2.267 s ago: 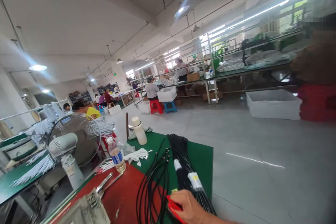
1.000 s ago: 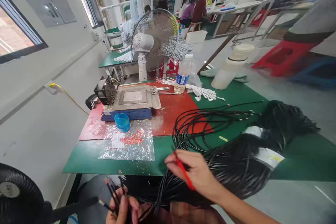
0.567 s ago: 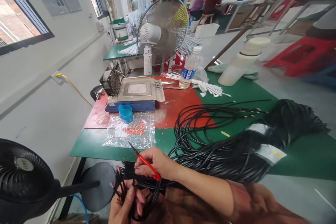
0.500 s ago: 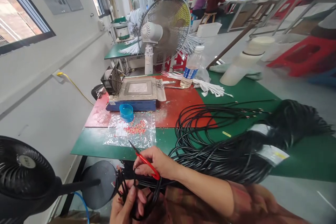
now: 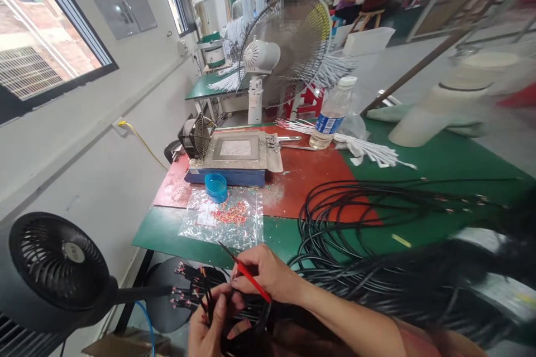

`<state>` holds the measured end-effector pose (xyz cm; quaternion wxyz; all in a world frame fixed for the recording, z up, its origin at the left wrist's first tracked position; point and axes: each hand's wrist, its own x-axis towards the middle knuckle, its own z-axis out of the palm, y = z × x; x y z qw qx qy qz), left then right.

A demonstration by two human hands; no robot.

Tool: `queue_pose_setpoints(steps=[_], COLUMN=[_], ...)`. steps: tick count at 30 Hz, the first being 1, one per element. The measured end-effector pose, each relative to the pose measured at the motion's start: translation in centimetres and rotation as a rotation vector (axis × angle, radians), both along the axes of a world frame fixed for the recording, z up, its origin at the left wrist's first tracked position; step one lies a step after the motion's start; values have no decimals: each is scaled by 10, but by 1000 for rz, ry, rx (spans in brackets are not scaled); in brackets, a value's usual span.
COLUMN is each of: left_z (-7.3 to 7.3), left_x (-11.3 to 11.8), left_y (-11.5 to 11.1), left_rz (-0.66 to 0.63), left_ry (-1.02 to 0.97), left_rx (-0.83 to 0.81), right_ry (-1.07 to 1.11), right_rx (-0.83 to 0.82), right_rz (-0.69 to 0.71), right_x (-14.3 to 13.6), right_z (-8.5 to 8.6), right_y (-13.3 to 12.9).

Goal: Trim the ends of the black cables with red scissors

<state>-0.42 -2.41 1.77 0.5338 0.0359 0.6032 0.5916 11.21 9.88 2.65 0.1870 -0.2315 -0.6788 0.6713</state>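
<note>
The worktop (image 5: 161, 228) is green, with a red sheet (image 5: 312, 181) on it. The long wires (image 5: 312, 228) are black. The pointed tool (image 5: 253, 281) has a bright red handle and a dark tip. The little cup (image 5: 216, 188) is blue, and the tiny bits (image 5: 230, 213) are red and yellow. The machine (image 5: 238, 177) is blue below and tan on top. The bottle (image 5: 329, 121) has a blue and white label. The near fan (image 5: 56, 273) is black. The sleeve (image 5: 422, 340) looks reddish brown, but it is blurry.

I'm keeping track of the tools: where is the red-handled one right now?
In the head view, the red-handled tool is low and just left of centre, held in the right hand and angled toward the clear bag.
</note>
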Motion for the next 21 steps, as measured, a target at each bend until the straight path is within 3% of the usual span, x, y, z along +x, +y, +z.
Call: queue_pose_setpoints(steps=[4,9,11,14,17,21], left_z=[-4,-3,0,4,5,2], left_x=[4,3,2,2,3,1], left_y=[4,8,10,14,17,19], left_rz=[12,-50,-74,-63,-35,9], left_ry=[122,216,246,270,268,211], left_rx=[-44,-52,-72,-77,-35,-30], right_ry=[-13,47,36,-9,-19,-21], right_rx=[47,-180,-168,-87,-172,-292], right_rz=[-83,-81,-85,-38,10,-29], right_x=[0,0,-2,-6,-12,-19], right_z=[-5,-12,-14,-16,-16,-13], right_y=[10,20,20,16,11,9])
